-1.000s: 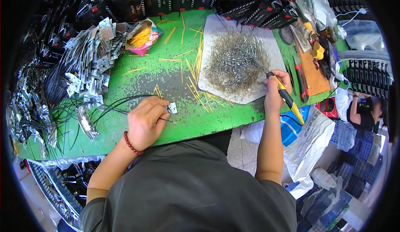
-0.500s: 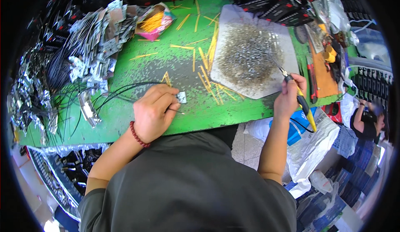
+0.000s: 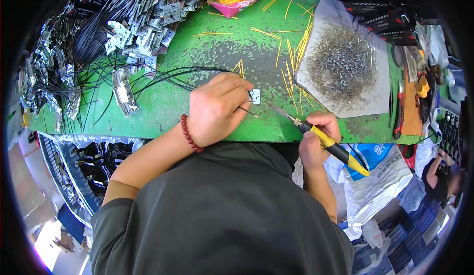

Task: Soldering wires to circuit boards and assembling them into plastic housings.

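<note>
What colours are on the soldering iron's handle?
Yellow and black. The soldering iron's handle, gripped in the right hand, shows best in the head view.

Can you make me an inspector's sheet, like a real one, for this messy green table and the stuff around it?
Surface: green table, paint worn to grey in patches.
Job's things: small board at the left hand's fingertips; soldering iron, tip pointing toward the board.
Clutter: loose yellow strips, pink packet holding more, grey scraps on a white sheet, heaped metal plates.
Hands: left pinches a black wire; right hand grips the iron.
Cables: dark wires bunched at left, some reaching the left hand.
Surroundings: white-and-blue bag below the table; another person far right.
</note>
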{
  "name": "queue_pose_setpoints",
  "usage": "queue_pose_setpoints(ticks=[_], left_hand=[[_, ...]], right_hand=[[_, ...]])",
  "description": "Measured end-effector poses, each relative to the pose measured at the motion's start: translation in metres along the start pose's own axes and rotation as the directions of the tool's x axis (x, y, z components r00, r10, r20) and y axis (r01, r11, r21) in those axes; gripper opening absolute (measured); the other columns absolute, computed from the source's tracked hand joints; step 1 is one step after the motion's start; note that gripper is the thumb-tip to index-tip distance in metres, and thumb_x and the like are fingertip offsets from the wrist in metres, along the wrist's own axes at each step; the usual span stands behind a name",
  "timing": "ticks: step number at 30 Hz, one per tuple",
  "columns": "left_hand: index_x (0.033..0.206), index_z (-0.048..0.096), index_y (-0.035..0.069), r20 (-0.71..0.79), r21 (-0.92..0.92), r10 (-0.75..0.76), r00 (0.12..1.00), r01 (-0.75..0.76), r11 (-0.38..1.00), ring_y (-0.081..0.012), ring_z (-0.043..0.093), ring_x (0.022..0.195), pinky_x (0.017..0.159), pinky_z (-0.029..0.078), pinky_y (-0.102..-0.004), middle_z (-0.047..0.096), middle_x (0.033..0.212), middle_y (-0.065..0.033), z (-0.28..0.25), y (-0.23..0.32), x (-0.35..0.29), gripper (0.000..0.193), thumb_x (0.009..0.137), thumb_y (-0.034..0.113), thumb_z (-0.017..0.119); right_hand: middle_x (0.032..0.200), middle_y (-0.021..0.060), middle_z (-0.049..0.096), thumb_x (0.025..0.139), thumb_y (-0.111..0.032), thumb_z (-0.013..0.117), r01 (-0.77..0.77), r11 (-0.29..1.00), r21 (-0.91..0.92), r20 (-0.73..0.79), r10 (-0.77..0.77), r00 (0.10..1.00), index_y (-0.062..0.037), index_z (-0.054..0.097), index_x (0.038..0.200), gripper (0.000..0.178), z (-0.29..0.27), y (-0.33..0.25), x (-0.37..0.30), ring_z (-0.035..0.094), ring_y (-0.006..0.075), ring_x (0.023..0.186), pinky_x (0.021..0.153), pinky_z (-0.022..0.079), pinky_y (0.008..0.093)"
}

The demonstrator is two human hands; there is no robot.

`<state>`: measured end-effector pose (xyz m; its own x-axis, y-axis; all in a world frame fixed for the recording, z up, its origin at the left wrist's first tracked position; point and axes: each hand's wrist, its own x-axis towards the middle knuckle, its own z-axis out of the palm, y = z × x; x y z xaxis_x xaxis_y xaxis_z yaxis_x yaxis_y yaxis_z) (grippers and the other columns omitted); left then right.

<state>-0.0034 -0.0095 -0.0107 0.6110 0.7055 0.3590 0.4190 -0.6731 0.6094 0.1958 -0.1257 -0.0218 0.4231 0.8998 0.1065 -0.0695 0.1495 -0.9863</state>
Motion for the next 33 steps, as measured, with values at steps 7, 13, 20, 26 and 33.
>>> queue_pose_setpoints(ticks=[7,13,20,26,33], left_hand=[[0.070,0.060,0.005,0.013,-0.001,-0.012,1.000,0.012,1.000,-0.0240,0.065,0.086,0.070,0.054,-0.0329,0.068,0.091,-0.0060,0.0010,0.0034,-0.0004,0.014,0.065,0.000,0.072],[0.070,0.060,0.005,0.010,0.021,0.002,1.000,-0.002,1.000,-0.0232,0.065,0.085,0.069,0.054,-0.0322,0.068,0.090,-0.0052,0.0014,0.0046,0.0014,0.013,0.065,0.000,0.071],[0.071,0.060,0.005,0.012,0.026,0.015,1.000,-0.016,1.000,-0.0230,0.064,0.086,0.069,0.054,-0.0320,0.068,0.090,-0.0047,0.0007,0.0027,0.0009,0.013,0.065,0.001,0.071],[0.071,0.061,0.005,0.012,0.023,0.026,1.000,-0.027,0.999,-0.0229,0.064,0.086,0.069,0.054,-0.0320,0.068,0.090,-0.0043,0.0018,0.0012,0.0012,0.012,0.066,0.001,0.071],[0.071,0.060,0.006,0.016,0.030,0.010,1.000,-0.011,1.000,-0.0229,0.064,0.086,0.069,0.054,-0.0321,0.068,0.090,-0.0040,0.0020,0.0026,0.0005,0.012,0.066,0.001,0.071]], right_hand=[[0.071,0.0010,0.051,0.072,-0.008,0.066,0.015,0.992,-0.124,0.100,-0.002,0.995,-0.0011,0.055,0.087,0.020,-0.0005,0.0026,-0.0003,0.042,0.0064,0.060,0.054,0.033,0.0224],[0.073,0.0025,0.055,0.071,-0.009,0.067,0.044,0.978,-0.203,0.097,-0.025,0.995,-0.0009,0.056,0.086,0.020,-0.0016,0.0041,0.0003,0.046,0.0065,0.060,0.054,0.037,0.0223],[0.072,0.0022,0.055,0.072,-0.009,0.068,0.045,0.975,-0.216,0.136,-0.016,0.991,-0.0008,0.056,0.087,0.020,0.0011,0.0032,0.0022,0.046,0.0065,0.058,0.053,0.037,0.0221],[0.075,0.0039,0.055,0.073,-0.007,0.066,0.062,0.988,-0.139,0.108,-0.047,0.993,-0.0001,0.055,0.090,0.021,-0.0006,0.0076,-0.0010,0.047,0.0082,0.063,0.056,0.037,0.0230],[0.074,0.0028,0.052,0.075,-0.006,0.064,0.063,0.986,-0.152,0.114,-0.046,0.992,-0.0003,0.054,0.090,0.019,-0.0006,0.0055,-0.0002,0.044,0.0081,0.062,0.056,0.034,0.0230]])
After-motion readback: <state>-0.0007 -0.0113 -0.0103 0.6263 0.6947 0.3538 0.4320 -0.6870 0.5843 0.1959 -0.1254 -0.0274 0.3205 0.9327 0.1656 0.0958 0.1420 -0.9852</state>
